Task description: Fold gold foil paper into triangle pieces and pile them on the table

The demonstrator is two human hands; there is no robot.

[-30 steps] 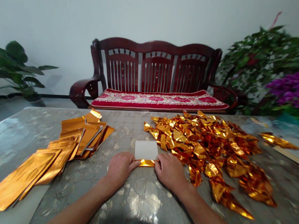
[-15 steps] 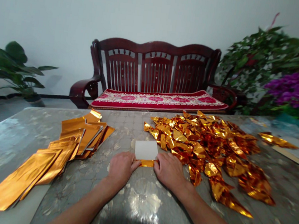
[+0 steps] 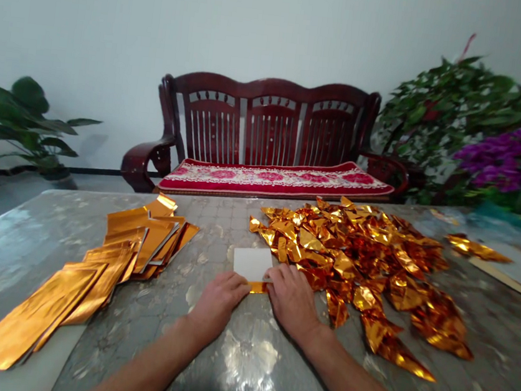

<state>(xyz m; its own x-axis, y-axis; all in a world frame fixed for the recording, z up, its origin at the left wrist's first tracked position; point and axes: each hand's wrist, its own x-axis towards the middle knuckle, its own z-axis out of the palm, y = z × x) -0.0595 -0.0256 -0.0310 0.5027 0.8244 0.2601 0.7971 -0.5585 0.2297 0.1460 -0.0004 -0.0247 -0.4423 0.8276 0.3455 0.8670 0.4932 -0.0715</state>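
A small sheet of gold foil paper [image 3: 253, 262] lies white side up on the table in front of me, with a gold strip folded over along its near edge. My left hand [image 3: 221, 294] is closed, its fingertips pressed on the left part of that strip. At the right end, my right hand [image 3: 290, 294] is closed too, with thumb and fingers on the fold. A short piece of gold shows between the two hands. The fingers cover both ends of the strip.
Flat gold foil sheets [image 3: 60, 304] lie fanned out on the left. A heap of folded gold foil pieces [image 3: 348, 249] spreads over the right, close to my right hand. Beyond the table [image 3: 138, 357] stand a wooden bench [image 3: 272, 131], a potted plant [image 3: 28, 125] and purple flowers [image 3: 505, 154].
My left hand has slid right along the folded strip, its fingers now lying over it, so less gold shows. My right hand's fingers have shifted slightly inward. The view has tilted a little.
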